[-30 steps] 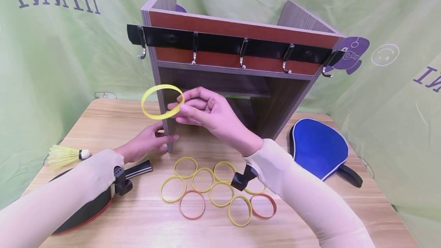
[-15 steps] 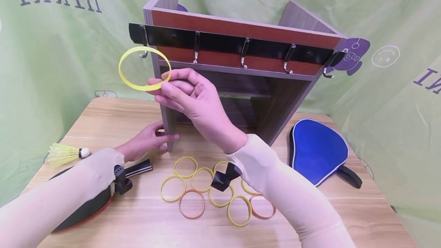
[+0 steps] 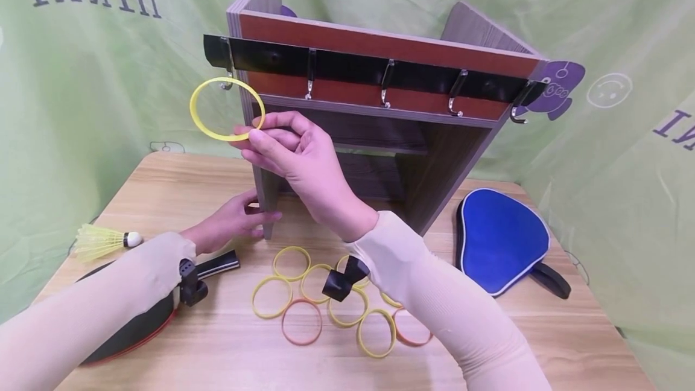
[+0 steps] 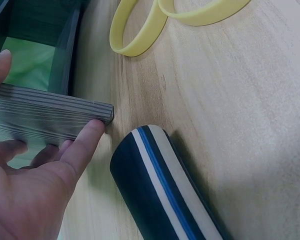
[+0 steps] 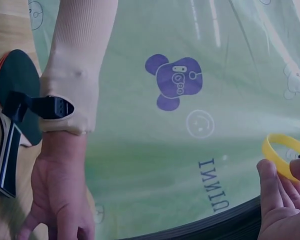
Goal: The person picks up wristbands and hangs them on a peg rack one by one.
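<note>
My right hand [image 3: 312, 165] pinches a yellow wristband [image 3: 217, 136] between thumb and fingers. It is raised at the shelf's upper left; in the head view the band overlaps the leftmost hook [image 3: 229, 65] of a black hook rail [image 3: 347, 71]. In the right wrist view a hook's metal tip shows by the yellow band [image 5: 279, 162]. Low down, my left hand [image 3: 230, 222] grips the left side panel [image 4: 45, 112] of the small wooden shelf [image 3: 266, 198], thumb on one face, fingers on the other.
Several yellow bands [image 3: 253, 298] and two red bands [image 3: 283, 323] lie on the table [image 3: 217, 355]. A table tennis paddle [image 3: 136, 324] lies under the left forearm, near a shuttlecock [image 3: 105, 241]. At right is a blue paddle case [image 3: 502, 240].
My right hand has carried the yellow band up and left to the leftmost hook, then dipped slightly. The left hand stays on the shelf panel.
</note>
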`<move>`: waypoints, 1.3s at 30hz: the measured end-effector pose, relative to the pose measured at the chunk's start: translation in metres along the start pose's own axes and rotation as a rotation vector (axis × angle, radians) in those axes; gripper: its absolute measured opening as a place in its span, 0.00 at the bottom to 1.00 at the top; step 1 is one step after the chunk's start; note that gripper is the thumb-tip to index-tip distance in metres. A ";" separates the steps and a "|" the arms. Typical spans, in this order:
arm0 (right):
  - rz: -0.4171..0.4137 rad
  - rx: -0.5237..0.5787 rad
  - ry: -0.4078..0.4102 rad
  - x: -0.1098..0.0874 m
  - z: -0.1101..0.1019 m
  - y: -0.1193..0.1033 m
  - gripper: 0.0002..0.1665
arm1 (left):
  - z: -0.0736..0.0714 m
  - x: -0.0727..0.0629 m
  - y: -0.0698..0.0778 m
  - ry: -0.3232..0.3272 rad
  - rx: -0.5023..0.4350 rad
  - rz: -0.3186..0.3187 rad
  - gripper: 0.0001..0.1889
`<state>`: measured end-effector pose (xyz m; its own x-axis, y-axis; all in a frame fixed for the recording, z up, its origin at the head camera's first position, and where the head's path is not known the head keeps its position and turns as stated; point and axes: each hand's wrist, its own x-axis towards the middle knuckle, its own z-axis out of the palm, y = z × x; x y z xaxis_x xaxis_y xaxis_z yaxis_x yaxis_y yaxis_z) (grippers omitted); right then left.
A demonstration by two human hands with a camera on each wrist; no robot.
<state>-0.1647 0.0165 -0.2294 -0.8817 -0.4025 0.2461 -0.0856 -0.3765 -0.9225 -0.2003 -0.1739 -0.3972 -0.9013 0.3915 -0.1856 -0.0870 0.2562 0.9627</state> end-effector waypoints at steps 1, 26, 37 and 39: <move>0.002 -0.010 0.002 0.000 -0.001 0.001 0.09 | 0.000 0.000 0.001 -0.002 -0.001 0.001 0.38; 0.093 -0.161 -0.050 -0.006 -0.028 0.001 0.13 | 0.001 0.002 0.001 0.009 -0.001 0.012 0.36; 0.151 -0.404 -0.127 -0.023 -0.079 0.007 0.09 | 0.001 0.002 0.000 0.024 0.015 0.004 0.36; 0.167 -0.461 -0.126 -0.027 -0.090 0.010 0.10 | 0.001 0.002 0.000 0.025 0.012 -0.004 0.36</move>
<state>-0.1833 0.0982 -0.2723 -0.8405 -0.5339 0.0919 -0.1691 0.0973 -0.9808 -0.2019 -0.1719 -0.3981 -0.9111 0.3685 -0.1846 -0.0857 0.2687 0.9594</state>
